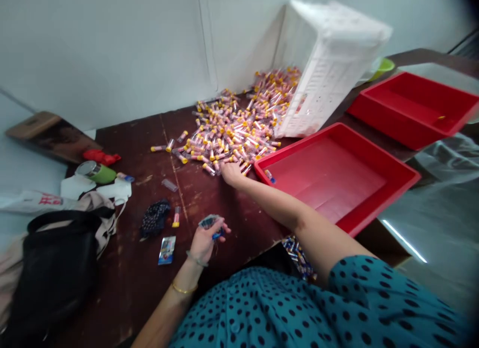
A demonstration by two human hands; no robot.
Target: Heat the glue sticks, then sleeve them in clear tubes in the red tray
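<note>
Plastic tubes heaped at the right hand's fingertips

Dark red-brown, the table point(123, 283) bears a tilted white crate point(337, 71) and, nearer, a red tray point(333, 171). Before the crate, just beside the tray, spreads the heap of tubes point(239, 131), their long axes crossing every which way. At its near edge the right hand point(231, 173) dips with fingers bent down; whether it grips a tube I cannot tell. The left hand point(202, 242) is closed on clear-and-blue packets point(208, 221), probably slick, soft film, best pinched by an edge.

Each tube looks light, fairly stiff and smooth, likely to roll; the cap or mid-barrel should give the surest hold. One lone tube point(176, 216), near the left hand, lies lengthwise away from the wearer, yellow cap point(175, 224) toward the body.
</note>
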